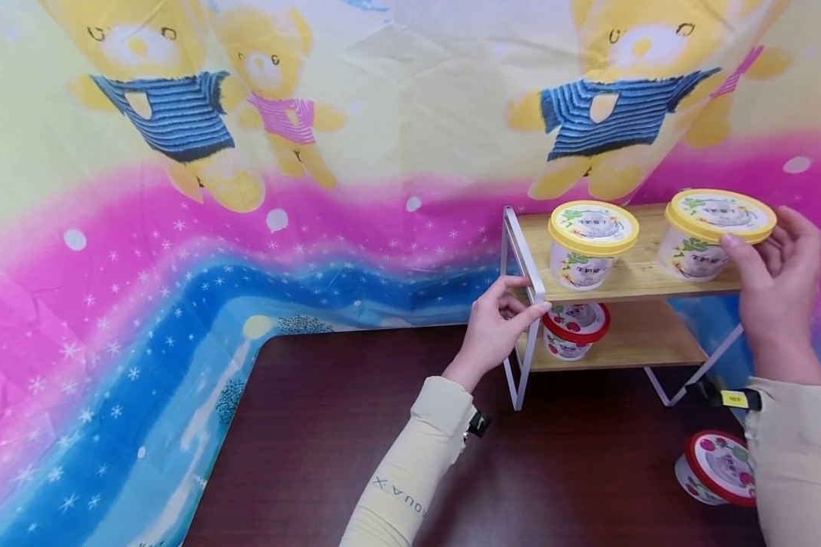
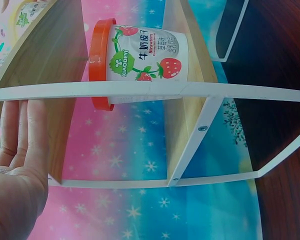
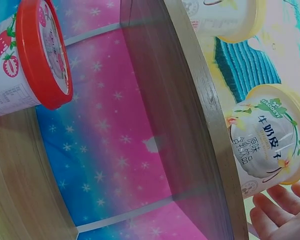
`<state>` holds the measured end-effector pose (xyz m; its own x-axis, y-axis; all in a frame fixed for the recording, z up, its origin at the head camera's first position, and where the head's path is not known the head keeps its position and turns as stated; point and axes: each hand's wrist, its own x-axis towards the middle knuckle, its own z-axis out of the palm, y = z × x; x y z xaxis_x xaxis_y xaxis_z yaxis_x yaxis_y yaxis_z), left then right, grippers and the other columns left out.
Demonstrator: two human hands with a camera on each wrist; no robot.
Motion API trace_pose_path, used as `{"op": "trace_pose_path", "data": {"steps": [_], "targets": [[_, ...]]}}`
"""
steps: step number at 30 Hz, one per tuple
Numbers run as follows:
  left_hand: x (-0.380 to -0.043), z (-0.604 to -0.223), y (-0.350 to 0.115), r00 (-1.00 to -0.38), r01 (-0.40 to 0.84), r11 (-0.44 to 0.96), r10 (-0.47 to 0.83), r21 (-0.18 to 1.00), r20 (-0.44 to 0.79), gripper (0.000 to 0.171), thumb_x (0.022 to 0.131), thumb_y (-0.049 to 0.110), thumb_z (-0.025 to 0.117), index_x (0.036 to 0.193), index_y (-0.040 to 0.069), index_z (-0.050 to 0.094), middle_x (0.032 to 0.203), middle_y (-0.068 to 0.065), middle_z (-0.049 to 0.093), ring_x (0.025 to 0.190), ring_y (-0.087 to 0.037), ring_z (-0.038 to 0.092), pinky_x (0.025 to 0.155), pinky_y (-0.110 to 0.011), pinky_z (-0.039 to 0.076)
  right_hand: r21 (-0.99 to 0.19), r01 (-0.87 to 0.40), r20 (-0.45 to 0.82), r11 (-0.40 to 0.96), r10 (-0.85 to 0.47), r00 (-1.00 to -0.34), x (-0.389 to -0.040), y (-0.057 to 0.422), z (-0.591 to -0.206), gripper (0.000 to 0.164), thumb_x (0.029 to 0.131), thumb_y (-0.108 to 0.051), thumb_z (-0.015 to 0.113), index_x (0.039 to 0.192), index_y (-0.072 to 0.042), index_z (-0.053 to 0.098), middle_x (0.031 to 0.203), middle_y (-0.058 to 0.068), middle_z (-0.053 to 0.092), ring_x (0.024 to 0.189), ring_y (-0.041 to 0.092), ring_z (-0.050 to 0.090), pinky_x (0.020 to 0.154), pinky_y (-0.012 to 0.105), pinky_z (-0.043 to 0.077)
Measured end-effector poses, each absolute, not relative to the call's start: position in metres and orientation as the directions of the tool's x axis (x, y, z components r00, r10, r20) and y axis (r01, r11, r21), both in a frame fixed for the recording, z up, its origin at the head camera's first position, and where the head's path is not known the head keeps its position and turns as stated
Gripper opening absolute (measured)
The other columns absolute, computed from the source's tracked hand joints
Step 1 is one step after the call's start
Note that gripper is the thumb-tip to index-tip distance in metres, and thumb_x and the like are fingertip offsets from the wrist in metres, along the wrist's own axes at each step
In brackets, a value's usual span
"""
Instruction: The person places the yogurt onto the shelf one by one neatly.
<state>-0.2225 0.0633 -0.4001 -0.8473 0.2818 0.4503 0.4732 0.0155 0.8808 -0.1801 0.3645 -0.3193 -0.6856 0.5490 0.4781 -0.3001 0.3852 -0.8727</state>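
My right hand (image 1: 783, 285) holds a yellow-lidded tub (image 1: 698, 254) at the right end of the top shelf, its thumb at the lid's near edge and fingers on the far side. In the right wrist view, the fingertips (image 3: 275, 202) touch this tub's side. At the left end of the wooden two-tier rack (image 1: 646, 292), my left hand (image 1: 496, 323) pinches the white metal frame (image 1: 527, 262) near its top front corner. Another yellow-lidded tub (image 1: 591, 247) stands upright on the top shelf. Below, a red-lidded strawberry tub (image 2: 150, 55) sits on the lower shelf.
A second red-lidded tub (image 1: 711, 467) stands on the dark wooden table (image 1: 356, 433), partly hidden by my right sleeve (image 1: 803, 463). Behind the rack hangs a printed cloth (image 1: 383, 182) with teddy bears and snowflakes.
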Motion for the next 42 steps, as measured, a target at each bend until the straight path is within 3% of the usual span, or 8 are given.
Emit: {"op": "trace_pose_path", "data": {"steps": [15, 26, 42], "targets": [[-0.222, -0.398, 0.062, -0.845, 0.475, 0.007, 0.282, 0.88, 0.454, 0.038, 0.094, 0.024, 0.077, 0.128, 0.016, 0.061, 0.082, 0.004, 0.067, 0.073, -0.014, 0.066, 0.065, -0.027, 0.057, -0.871, -0.295, 0.478, 0.393, 0.536, -0.696, -0.17, 0.363, -0.325, 0.057, 0.101, -0.007, 0.058, 0.153, -0.014, 0.033, 0.153, 0.007, 0.043, 0.137, 0.016, 0.041, 0.11, 0.015, 0.029], [-0.222, -0.397, 0.063, -0.85, 0.466, 0.005, 0.279, 0.885, 0.446, 0.037, 0.093, 0.023, 0.078, 0.126, 0.016, 0.062, 0.081, 0.006, 0.067, 0.073, -0.009, 0.065, 0.066, -0.027, 0.057, -0.859, -0.281, 0.49, 0.428, 0.527, -0.695, -0.155, 0.36, -0.329, 0.058, 0.102, -0.01, 0.056, 0.155, -0.014, 0.031, 0.155, 0.006, 0.041, 0.14, 0.016, 0.039, 0.112, 0.016, 0.026], [-0.222, -0.398, 0.063, -0.853, 0.458, -0.006, 0.28, 0.889, 0.441, 0.037, 0.093, 0.022, 0.078, 0.126, 0.016, 0.063, 0.08, 0.005, 0.066, 0.073, -0.017, 0.067, 0.065, -0.027, 0.057, -0.853, -0.264, 0.493, 0.449, 0.532, -0.689, -0.13, 0.355, -0.338, 0.057, 0.105, -0.01, 0.052, 0.156, -0.018, 0.03, 0.156, 0.002, 0.041, 0.141, 0.015, 0.038, 0.112, 0.017, 0.026]]}}
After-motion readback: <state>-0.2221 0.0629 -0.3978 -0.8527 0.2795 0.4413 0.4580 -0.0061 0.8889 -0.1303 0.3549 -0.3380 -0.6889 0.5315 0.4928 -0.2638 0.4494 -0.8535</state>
